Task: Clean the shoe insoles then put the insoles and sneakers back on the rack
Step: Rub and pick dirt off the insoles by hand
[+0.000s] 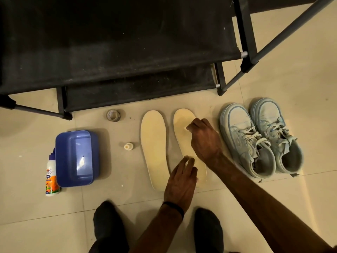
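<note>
Two cream insoles lie side by side on the tiled floor: the left insole [154, 147] is uncovered, the right insole [182, 125] is partly under my hands. My right hand [204, 141] pinches a small white piece against the right insole's front half. My left hand [182, 181] rests with straight fingers on that insole's heel end. A pair of pale blue sneakers [260, 137] stands to the right of the insoles. The black shoe rack [127, 61] fills the upper part of the view.
A blue plastic tub [76, 157] sits on the floor at the left with a white and orange bottle [51, 178] lying beside it. A small white cap [129, 146] and a round grey lid [113, 115] lie near the left insole. My dark-socked feet [107, 221] are at the bottom.
</note>
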